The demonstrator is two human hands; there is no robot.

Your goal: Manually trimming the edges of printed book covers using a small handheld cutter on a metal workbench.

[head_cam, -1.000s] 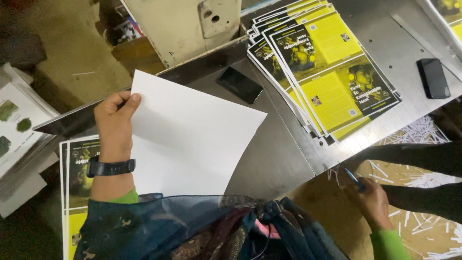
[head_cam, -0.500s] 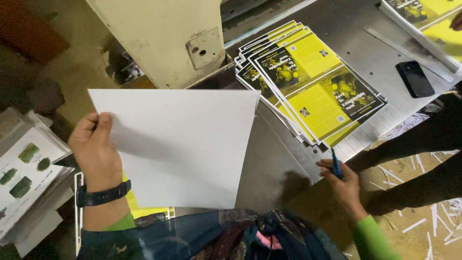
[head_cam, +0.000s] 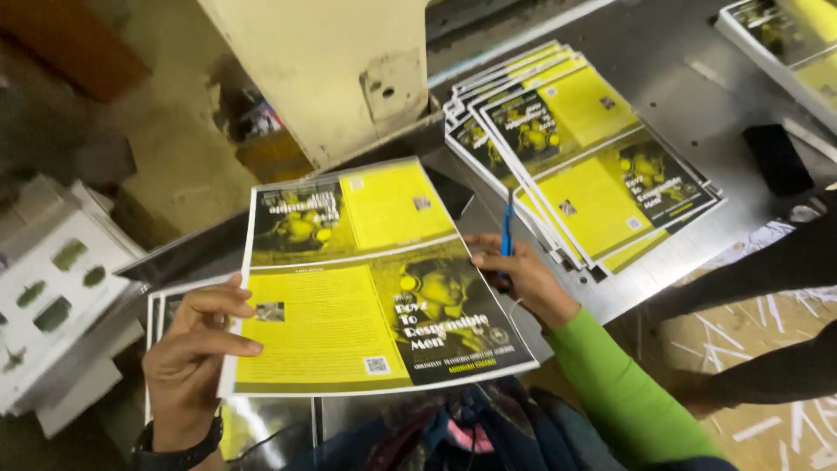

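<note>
I hold a large printed sheet [head_cam: 366, 279], yellow and black with two cover prints, face up over a metal table [head_cam: 697, 113]. My left hand [head_cam: 196, 349] grips its left edge, fingers on top; a black wristband sits on that wrist. My right hand [head_cam: 514, 275], in a green sleeve, touches the sheet's right edge and holds a blue pen [head_cam: 506, 228] between the fingers. A fanned stack of the same printed sheets [head_cam: 593, 157] lies on the table just beyond the right hand.
A cream machine housing [head_cam: 331, 70] stands behind the sheet. A black phone [head_cam: 776, 157] lies on the table at right. More printed sheets [head_cam: 776, 35] sit at top right, another pile [head_cam: 174, 305] under my left hand, white printed stacks [head_cam: 52, 296] at left.
The sheet showed its blank white back before; now it is turned over, printed side up. My right hand with the pen has risen from the lower right to the sheet's right edge.
</note>
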